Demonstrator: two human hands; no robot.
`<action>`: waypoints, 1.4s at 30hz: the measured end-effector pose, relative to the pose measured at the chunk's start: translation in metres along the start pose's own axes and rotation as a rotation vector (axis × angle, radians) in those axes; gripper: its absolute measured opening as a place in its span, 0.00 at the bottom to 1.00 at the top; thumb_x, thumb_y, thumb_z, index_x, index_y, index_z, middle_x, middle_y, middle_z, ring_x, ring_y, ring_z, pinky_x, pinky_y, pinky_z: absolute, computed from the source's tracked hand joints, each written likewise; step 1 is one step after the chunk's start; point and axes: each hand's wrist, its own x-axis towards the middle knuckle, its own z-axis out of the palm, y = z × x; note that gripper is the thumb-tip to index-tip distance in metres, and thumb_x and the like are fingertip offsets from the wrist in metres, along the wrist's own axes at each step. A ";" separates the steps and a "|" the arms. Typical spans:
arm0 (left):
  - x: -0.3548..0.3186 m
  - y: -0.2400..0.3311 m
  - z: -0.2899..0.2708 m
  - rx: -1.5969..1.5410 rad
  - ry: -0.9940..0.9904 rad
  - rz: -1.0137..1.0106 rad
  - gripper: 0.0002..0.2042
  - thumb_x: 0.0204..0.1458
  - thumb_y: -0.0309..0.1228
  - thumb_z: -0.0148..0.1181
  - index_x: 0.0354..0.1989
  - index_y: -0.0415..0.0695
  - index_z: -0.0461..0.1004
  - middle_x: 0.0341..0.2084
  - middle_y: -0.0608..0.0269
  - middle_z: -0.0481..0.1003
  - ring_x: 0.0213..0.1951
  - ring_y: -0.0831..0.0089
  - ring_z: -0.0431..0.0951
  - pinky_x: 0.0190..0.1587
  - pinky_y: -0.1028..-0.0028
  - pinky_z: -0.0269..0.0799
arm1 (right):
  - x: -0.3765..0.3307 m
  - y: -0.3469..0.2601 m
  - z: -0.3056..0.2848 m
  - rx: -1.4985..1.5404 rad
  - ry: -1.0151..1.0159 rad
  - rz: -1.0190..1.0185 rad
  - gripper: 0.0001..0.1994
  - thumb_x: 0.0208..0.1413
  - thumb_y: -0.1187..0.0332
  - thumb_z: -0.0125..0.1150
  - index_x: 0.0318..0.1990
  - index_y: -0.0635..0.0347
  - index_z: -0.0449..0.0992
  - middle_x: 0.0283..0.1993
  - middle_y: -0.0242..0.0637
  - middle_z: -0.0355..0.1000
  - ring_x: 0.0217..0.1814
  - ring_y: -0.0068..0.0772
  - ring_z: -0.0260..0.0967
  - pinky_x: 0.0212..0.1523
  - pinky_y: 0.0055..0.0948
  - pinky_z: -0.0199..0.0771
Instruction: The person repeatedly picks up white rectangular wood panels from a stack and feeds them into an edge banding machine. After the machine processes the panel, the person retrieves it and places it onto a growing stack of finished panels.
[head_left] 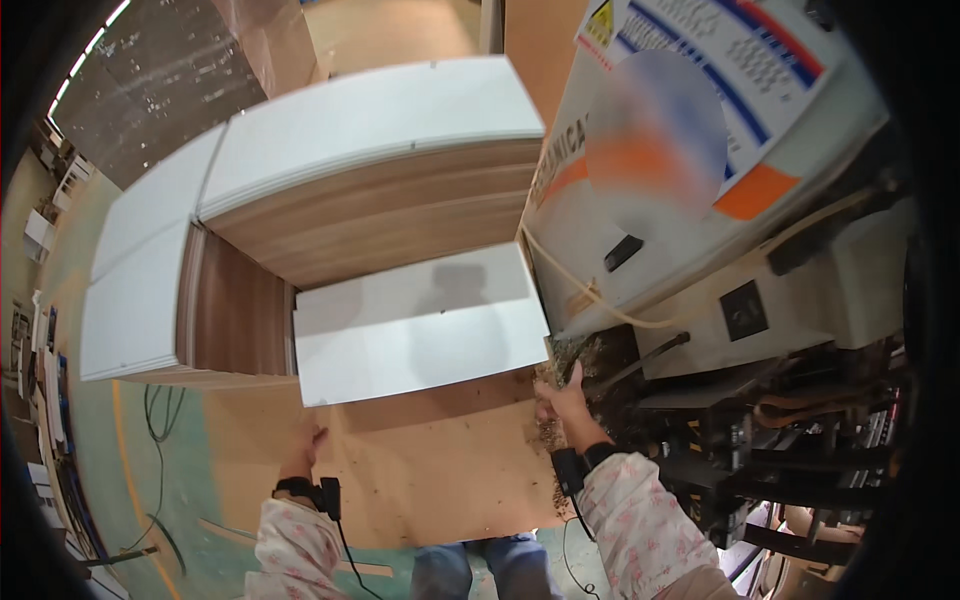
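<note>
A stack of white boards (420, 330) lies in front of me, its near edge facing my body. My left hand (312, 442) is just short of the stack's near left corner, held low over the brown sheet, fingers loosely extended and nothing visible in them. By the near right corner is my right hand (565, 395), thumb and fingers apart. Whether its fingertips touch the boards' edge I cannot tell. Behind and left of this stack rise taller piles of boards with white tops (380, 110) and brown wood-grain sides (390, 205).
A large pale machine (630, 250) with labels and a hanging cable (600, 300) stands close on the right. Wood chips (548, 435) litter the brown sheet (430, 470) beside my right hand. A black cable (160, 440) trails over the green floor (150, 490) at left.
</note>
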 end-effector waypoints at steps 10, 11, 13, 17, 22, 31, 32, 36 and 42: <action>0.064 0.044 0.047 0.222 -0.175 0.024 0.15 0.45 0.27 0.57 0.41 0.38 0.62 0.33 0.57 0.69 0.34 0.72 0.74 0.31 0.78 0.75 | 0.100 -0.034 0.053 -0.098 -0.047 -0.033 0.26 0.43 0.82 0.58 0.51 0.60 0.57 0.33 0.39 0.67 0.24 0.25 0.67 0.18 0.23 0.71; 0.060 0.050 0.053 0.258 -0.124 -0.021 0.16 0.44 0.29 0.57 0.40 0.38 0.62 0.32 0.57 0.69 0.33 0.73 0.74 0.31 0.79 0.74 | 0.103 -0.036 0.054 -0.161 -0.037 -0.015 0.23 0.43 0.82 0.58 0.48 0.61 0.59 0.34 0.38 0.68 0.25 0.25 0.67 0.19 0.23 0.72; 0.062 0.053 0.056 0.357 -0.036 -0.064 0.19 0.42 0.32 0.59 0.41 0.38 0.62 0.32 0.58 0.68 0.31 0.73 0.72 0.29 0.78 0.73 | 0.104 -0.030 0.055 -0.146 -0.025 -0.027 0.24 0.43 0.81 0.59 0.50 0.61 0.59 0.34 0.38 0.68 0.26 0.25 0.68 0.21 0.23 0.73; 0.079 0.057 0.046 0.498 0.059 -0.021 0.25 0.42 0.38 0.60 0.45 0.37 0.62 0.31 0.58 0.66 0.31 0.69 0.69 0.28 0.71 0.72 | 0.106 -0.010 0.055 -0.077 -0.031 -0.103 0.25 0.45 0.79 0.59 0.52 0.60 0.59 0.34 0.36 0.68 0.26 0.25 0.68 0.25 0.23 0.75; 0.105 0.052 0.039 0.436 0.163 -0.064 0.25 0.43 0.42 0.58 0.45 0.36 0.65 0.32 0.56 0.65 0.35 0.65 0.68 0.27 0.66 0.70 | 0.103 -0.007 0.059 -0.018 -0.006 -0.095 0.26 0.47 0.76 0.58 0.54 0.59 0.57 0.37 0.36 0.67 0.31 0.25 0.68 0.27 0.24 0.75; 0.038 0.077 0.036 0.366 0.049 -0.047 0.21 0.47 0.43 0.58 0.44 0.43 0.66 0.36 0.61 0.71 0.34 0.68 0.73 0.29 0.70 0.72 | 0.087 -0.032 0.048 0.073 0.067 0.034 0.24 0.51 0.70 0.55 0.56 0.53 0.56 0.33 0.35 0.67 0.24 0.24 0.66 0.20 0.23 0.71; 0.023 0.081 0.032 0.361 -0.072 -0.065 0.21 0.47 0.42 0.58 0.45 0.43 0.66 0.35 0.62 0.71 0.34 0.68 0.73 0.29 0.69 0.73 | 0.082 -0.031 0.051 0.161 0.126 -0.008 0.24 0.51 0.70 0.55 0.56 0.54 0.55 0.32 0.35 0.67 0.24 0.24 0.66 0.20 0.23 0.71; -0.056 0.067 0.037 0.241 -0.378 -0.045 0.18 0.49 0.36 0.57 0.46 0.42 0.65 0.36 0.62 0.71 0.35 0.69 0.73 0.29 0.69 0.74 | 0.053 -0.013 0.081 0.837 0.068 0.126 0.22 0.53 0.63 0.55 0.54 0.58 0.59 0.39 0.38 0.67 0.36 0.31 0.67 0.39 0.32 0.70; -0.177 0.016 0.040 0.088 -0.415 -0.008 0.18 0.50 0.27 0.54 0.49 0.39 0.62 0.40 0.59 0.70 0.39 0.68 0.72 0.36 0.69 0.73 | -0.006 -0.047 0.070 0.844 -0.213 0.098 0.21 0.54 0.64 0.51 0.52 0.67 0.61 0.51 0.42 0.65 0.52 0.36 0.64 0.51 0.36 0.66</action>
